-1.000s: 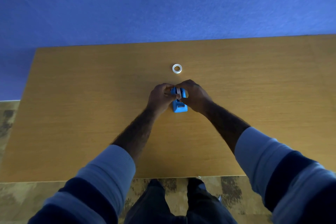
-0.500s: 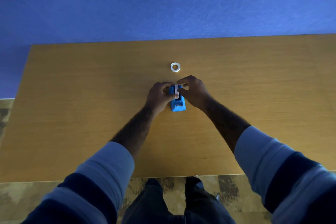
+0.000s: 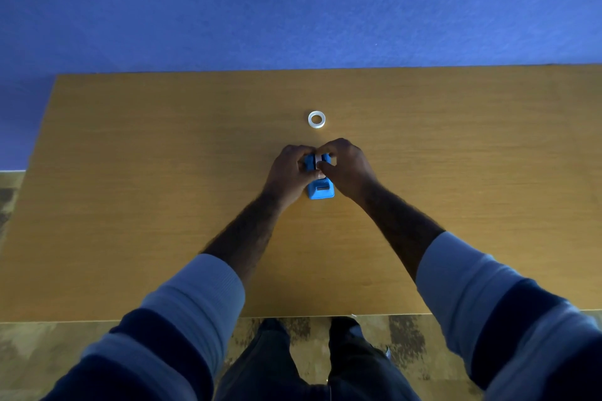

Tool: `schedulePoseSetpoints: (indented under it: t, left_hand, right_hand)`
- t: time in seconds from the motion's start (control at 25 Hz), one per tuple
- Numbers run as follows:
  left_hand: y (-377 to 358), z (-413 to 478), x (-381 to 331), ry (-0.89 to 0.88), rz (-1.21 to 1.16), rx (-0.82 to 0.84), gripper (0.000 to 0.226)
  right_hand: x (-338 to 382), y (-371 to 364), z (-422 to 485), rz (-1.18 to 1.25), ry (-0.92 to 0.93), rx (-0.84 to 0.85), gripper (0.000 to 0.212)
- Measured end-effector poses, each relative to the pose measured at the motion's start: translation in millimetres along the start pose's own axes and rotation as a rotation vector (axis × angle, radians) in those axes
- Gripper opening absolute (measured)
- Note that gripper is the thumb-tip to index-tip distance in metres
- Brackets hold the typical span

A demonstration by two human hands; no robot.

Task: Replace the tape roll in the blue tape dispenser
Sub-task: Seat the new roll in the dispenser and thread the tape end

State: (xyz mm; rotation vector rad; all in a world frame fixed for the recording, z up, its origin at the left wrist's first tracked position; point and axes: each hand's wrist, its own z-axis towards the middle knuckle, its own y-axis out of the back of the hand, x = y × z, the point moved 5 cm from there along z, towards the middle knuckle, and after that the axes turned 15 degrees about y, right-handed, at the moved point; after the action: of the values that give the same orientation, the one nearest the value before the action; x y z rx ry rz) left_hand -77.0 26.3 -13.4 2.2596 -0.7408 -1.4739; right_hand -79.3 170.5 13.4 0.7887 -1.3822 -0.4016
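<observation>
A small blue tape dispenser [image 3: 321, 190] stands on the wooden table [image 3: 163, 172], its cutter end toward me. My left hand [image 3: 288, 172] grips its left side. My right hand [image 3: 348, 169] closes over its right side, thumb and fingers pinching a white tape roll [image 3: 317, 160] that sits in the dispenser's back slot. Both hands hide most of the dispenser's rear half. A second white tape ring [image 3: 316, 119] lies flat on the table just beyond the hands, apart from them.
The table's near edge [image 3: 293, 316] runs in front of my legs, and its far edge meets a blue wall [image 3: 293, 10]. The table's left edge [image 3: 39, 146] borders patterned floor.
My right hand has shifted back over the dispenser's right side and pressed down on the roll. The left hand keeps its grip. The ring on the table has not moved.
</observation>
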Motion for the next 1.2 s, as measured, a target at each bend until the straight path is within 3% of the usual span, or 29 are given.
schedulePoseSetpoints:
  t: [0.64, 1.2]
  left_hand:
    - [1, -3, 1, -0.018, -0.009, 0.001, 0.048]
    - [-3, -2, 1, -0.018, 0.041, -0.030, 0.053]
  right_hand:
    - [-4, 0, 9, 0.014, -0.080, -0.025, 0.006]
    - [-2, 3, 22, -0.123, -0.100, 0.009, 0.017]
